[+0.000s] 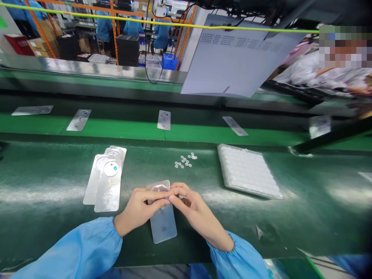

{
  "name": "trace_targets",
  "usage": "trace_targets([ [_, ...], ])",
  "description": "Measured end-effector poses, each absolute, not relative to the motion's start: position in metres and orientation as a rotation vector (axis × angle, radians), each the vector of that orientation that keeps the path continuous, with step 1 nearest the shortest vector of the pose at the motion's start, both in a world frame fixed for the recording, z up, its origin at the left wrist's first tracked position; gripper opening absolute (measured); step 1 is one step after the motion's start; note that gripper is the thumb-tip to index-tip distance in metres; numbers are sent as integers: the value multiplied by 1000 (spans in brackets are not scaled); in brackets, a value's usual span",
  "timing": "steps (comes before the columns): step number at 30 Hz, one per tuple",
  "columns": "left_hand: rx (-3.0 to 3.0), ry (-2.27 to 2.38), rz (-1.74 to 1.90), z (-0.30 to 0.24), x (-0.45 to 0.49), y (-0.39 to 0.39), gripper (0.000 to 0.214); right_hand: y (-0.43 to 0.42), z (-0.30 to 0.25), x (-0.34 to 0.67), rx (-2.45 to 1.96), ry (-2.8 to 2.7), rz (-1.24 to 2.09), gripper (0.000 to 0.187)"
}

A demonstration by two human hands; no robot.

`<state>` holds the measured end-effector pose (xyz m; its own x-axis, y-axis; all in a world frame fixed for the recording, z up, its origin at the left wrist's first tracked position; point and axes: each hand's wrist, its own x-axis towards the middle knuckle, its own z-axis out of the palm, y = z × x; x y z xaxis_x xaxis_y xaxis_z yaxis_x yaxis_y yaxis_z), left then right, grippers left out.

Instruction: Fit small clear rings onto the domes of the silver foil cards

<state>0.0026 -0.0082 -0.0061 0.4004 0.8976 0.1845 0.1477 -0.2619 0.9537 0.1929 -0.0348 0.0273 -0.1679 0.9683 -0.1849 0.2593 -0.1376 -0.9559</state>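
A clear plastic cover sheet (163, 224) lies on the green bench in front of me. My left hand (138, 209) rests on its upper left part, fingers curled onto it. My right hand (192, 211) meets it from the right, thumb and fingers pinched together over the sheet's top; what they pinch is too small to make out. A stack of similar sheets (106, 180) with round stickers lies to the left. Several small white discs (185, 160) are scattered just beyond my hands.
A white compartment tray (247, 170) sits at the right. Single sheets (164, 119) ride on the green conveyor belt (130, 130) behind. A grey panel (235, 58) hangs overhead. Another person's sleeve (319, 75) shows at far right; workers in blue stand at the back.
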Motion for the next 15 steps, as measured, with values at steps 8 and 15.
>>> trace_targets([
  [8,1468,948,997,-5,5,-8,12,-35,21,189,-1337,-1346,1395,38],
  [15,1395,976,1021,-2,6,-8,10,-36,16,186,-1328,-1287,1369,37],
])
